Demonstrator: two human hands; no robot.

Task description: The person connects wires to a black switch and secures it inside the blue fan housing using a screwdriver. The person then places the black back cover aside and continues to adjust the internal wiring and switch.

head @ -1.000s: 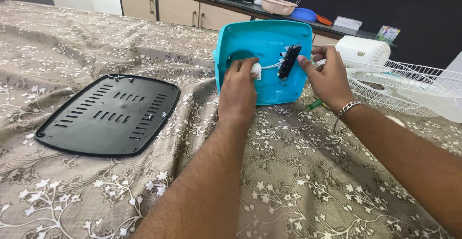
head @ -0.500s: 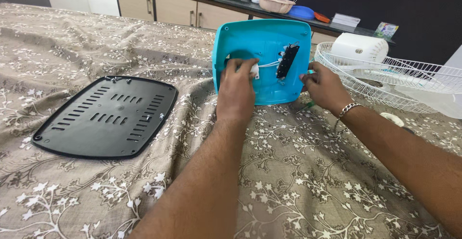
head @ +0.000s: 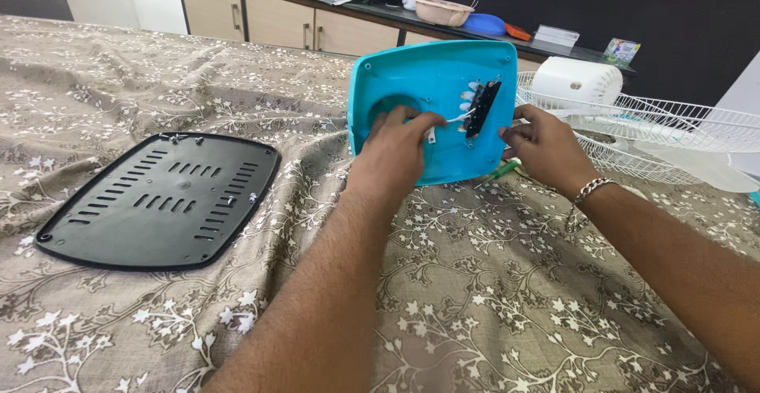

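Turquoise plastic shell [head: 431, 84], rounded-square, stands tilted on edge on the brown floral cloth [head: 475, 298] over the worktop, its hollow inner face turned toward the camera. Left hand [head: 396, 151] presses against that inner face, fingers curled over a round recess on the left side; thumb and forefinger appear to pinch a thin white wire [head: 457, 116], though the grip is too small to read with certainty. A black switch block [head: 480, 108] sits upright inside the shell, just right of the wire, with small white nubs beside it. Right hand [head: 542, 146] grips the shell's right edge, fingers folded around the rim, a metal bracelet [head: 592, 189] at the wrist. A green-handled screwdriver [head: 503, 170] lies on the cloth at the shell's lower right corner, just under the right hand. Black slotted plate [head: 162, 199] lies flat on the cloth, well apart to the left, with a few small screws resting on it. White wire grille [head: 665, 128] lies behind the right hand, a white motor housing [head: 575, 83] near it. Cabinets and a cluttered counter [head: 317, 21] run along the far side.
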